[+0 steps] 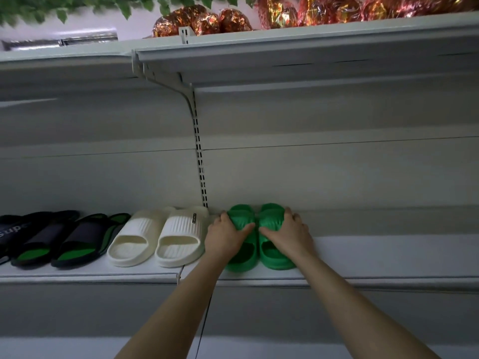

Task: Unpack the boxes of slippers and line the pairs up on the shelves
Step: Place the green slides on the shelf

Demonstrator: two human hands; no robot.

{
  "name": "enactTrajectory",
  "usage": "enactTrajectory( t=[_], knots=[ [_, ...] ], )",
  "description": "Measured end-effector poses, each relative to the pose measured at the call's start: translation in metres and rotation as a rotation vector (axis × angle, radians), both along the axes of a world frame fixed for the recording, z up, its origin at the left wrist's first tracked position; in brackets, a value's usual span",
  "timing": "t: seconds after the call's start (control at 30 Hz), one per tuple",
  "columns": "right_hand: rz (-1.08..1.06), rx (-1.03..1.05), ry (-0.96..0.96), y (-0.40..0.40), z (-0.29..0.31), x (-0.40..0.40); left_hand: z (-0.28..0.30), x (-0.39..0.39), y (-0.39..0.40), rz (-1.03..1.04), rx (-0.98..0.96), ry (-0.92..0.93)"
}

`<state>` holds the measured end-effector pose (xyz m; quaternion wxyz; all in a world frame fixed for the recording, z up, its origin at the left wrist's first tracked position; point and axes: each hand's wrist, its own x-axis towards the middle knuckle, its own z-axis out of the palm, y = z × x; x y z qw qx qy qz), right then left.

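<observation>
You're facing a white shelf (388, 255) — upper shelf (311, 42) above it is carrying shiny foil-wrapped bundles (202, 20), with green leaves (51, 6) hanging at top left. On the lower shelf three pairs are sitting in a row, toes toward the back wall: black-and-green slippers (64, 237) far left, cream slippers (158, 237) next, green slippers (255, 239) just right of them, the two green ones touching side by side. Your left hand (228, 235) is grasping the left green slipper over its strap, thumb toward the middle — your right hand (287, 234) is grasping the right green slipper the same way. Both forearms are reaching up from below.
</observation>
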<state>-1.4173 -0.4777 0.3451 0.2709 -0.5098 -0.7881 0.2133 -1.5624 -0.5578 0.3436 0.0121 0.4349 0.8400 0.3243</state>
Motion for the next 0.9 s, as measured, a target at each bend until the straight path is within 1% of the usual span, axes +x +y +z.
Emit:
enactTrajectory(
  t=[0.3, 0.73, 0.83, 0.9],
  knots=[
    [-0.014, -0.007, 0.010, 0.000, 0.003, -0.002, 0.000, -0.003, 0.002, 0.027, 0.002, 0.017],
    [-0.043, -0.009, 0.016, -0.010, 0.008, -0.002, 0.004, -0.004, -0.003, -0.013, -0.013, 0.008],
    [-0.061, 0.031, 0.005, -0.015, 0.009, 0.003, 0.006, -0.006, -0.008, -0.049, -0.007, 0.032],
    [-0.065, 0.093, 0.019, -0.021, 0.014, 0.004, 0.012, -0.009, -0.013, -0.079, -0.005, 0.097]
  ],
)
